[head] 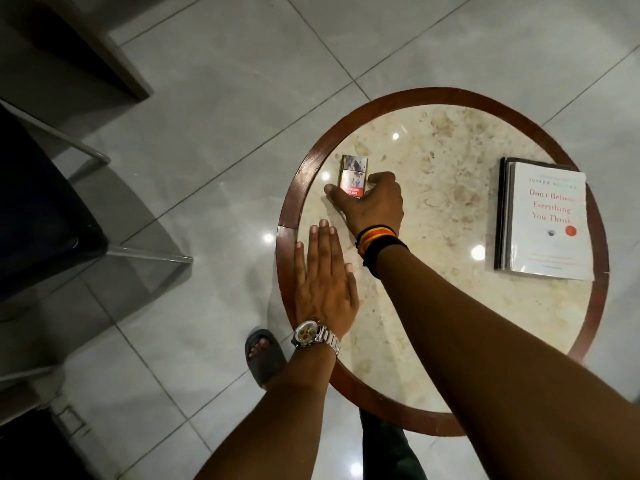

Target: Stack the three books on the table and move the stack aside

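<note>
A stack of books (547, 220) lies at the right side of the round marble table (433, 161); the top one has a white cover with red lettering, and dark edges of books beneath show at its left. My right hand (374, 206) reaches across to the table's left part, fingers closed around a small cigarette pack (353, 174) that rests on the marble. My left hand (323, 275) lies flat, palm down, fingers together, on the table's near-left edge, holding nothing.
The table has a dark wooden rim (294, 202). A dark chair with metal legs (52, 216) stands to the left on the tiled floor. My sandalled foot (263, 355) is beside the table's near edge. A dark cabinet corner (86, 46) sits at the top left.
</note>
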Motion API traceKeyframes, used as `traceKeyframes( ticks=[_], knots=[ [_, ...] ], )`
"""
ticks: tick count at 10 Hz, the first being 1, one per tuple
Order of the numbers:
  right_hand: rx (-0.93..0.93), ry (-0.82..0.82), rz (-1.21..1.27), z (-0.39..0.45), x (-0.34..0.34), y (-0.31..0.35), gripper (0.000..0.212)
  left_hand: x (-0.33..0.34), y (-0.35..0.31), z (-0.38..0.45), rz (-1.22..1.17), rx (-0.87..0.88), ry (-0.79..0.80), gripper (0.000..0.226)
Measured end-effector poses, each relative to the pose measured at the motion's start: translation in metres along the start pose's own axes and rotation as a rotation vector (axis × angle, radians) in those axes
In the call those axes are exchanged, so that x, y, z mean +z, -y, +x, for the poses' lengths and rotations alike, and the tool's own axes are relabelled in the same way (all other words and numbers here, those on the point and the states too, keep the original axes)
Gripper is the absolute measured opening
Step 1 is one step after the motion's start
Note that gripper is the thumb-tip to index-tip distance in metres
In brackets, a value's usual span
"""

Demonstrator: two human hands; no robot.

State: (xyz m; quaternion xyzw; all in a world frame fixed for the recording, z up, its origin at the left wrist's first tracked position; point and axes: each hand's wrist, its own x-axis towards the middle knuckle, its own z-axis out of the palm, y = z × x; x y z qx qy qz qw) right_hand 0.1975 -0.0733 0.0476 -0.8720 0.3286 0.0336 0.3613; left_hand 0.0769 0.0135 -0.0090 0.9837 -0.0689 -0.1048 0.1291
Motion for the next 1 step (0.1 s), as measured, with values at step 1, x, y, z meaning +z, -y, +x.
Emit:
traceKeyframes(
  ticks=[1],
  knots=[
    [0.052,0.022,0.048,-0.0008,-0.0082,-0.0089,0.069,-0.0004,-0.0027,-0.0009,0.011,-0.027,-0.042,0.069]
  ],
)
